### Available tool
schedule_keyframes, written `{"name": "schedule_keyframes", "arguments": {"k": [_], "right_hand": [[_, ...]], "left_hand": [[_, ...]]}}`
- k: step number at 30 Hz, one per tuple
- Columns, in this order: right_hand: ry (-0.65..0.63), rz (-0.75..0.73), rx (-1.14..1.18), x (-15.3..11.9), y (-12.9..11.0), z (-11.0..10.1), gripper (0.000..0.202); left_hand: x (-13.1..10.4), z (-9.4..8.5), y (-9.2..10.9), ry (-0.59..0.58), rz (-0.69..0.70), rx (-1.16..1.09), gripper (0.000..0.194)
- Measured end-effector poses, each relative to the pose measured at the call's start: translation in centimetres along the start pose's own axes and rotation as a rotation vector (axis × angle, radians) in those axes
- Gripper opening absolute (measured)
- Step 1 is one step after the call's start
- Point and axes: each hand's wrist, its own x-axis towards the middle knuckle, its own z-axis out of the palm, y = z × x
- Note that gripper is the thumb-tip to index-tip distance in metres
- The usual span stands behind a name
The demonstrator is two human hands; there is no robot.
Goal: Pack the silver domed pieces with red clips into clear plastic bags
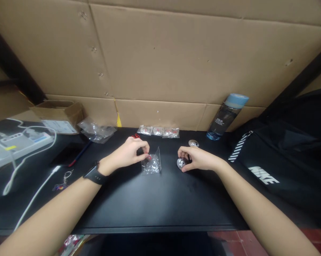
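Note:
My left hand [136, 151] is closed in a pinch, its fingertips at a small piece of red cord [149, 156] over a clear plastic bag [152, 165]. The bag lies on the black table, crinkled, with one corner standing up. Behind that hand, a bit of red knotted cord [136, 136] shows. To the right, my right hand [194, 157] grips a round, domed silver metal disc [181, 163] by its edge, low over the tabletop. A second silver disc [194, 143] lies just beyond it. The fingers hide part of the gripped disc.
Several small clear packets [157, 131] line the cardboard wall. A water bottle [226, 117] leans at the back right, near a black Nike bag [272, 170]. Leftward are crumpled plastic [96, 131], a cardboard box [59, 113], a power strip [21, 145], a white cable [37, 193] and a keychain [60, 186].

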Motion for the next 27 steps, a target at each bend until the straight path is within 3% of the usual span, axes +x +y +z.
{"name": "schedule_keyframes", "arguments": {"k": [8, 14, 20, 27], "right_hand": [[0.138, -0.118, -0.197, -0.01, -0.06, -0.73, 0.029], [0.217, -0.194, -0.21, -0.03, -0.15, -0.89, 0.021], [0.322, -0.263, -0.172, 0.21, -0.21, -0.45, 0.025], [0.333, -0.292, -0.143, 0.59, -0.34, 0.06, 0.023]], "left_hand": [[-0.09, 0.37, -0.89, -0.061, 0.019, 0.027, 0.016], [-0.15, 0.47, -1.04, -0.072, -0.013, 0.055, 0.015], [-0.18, 0.44, -0.97, -0.061, -0.011, 0.069, 0.018], [-0.19, 0.4, -0.83, -0.054, -0.024, 0.072, 0.015]]}}
